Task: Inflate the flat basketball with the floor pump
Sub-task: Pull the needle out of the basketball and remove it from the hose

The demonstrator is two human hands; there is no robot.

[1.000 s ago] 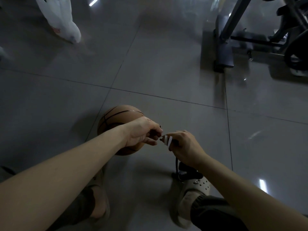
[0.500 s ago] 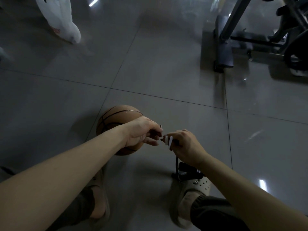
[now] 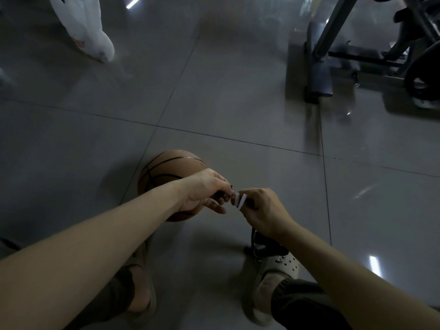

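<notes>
A brown basketball [image 3: 166,170] lies on the grey tiled floor just beyond my hands. My left hand [image 3: 204,191] hovers over its near right side, fingers pinched on a small dark part with a metal tip. My right hand [image 3: 262,210] grips the pump hose head [image 3: 240,200], a dark piece with white bands, touching my left fingertips. The black hose [image 3: 252,236] drops from my right hand to the dark pump base [image 3: 264,248] by my right shoe. Most of the pump is hidden behind my right forearm.
My two feet in beige clogs [image 3: 281,270] stand at the bottom of the view. A white plastic bag [image 3: 83,27] lies at the far left. The dark frame of an exercise machine [image 3: 319,75] stands on the floor at the far right.
My hands stay almost in place; the fingers shift slightly where the small part meets the hose head. The ball has not moved.
</notes>
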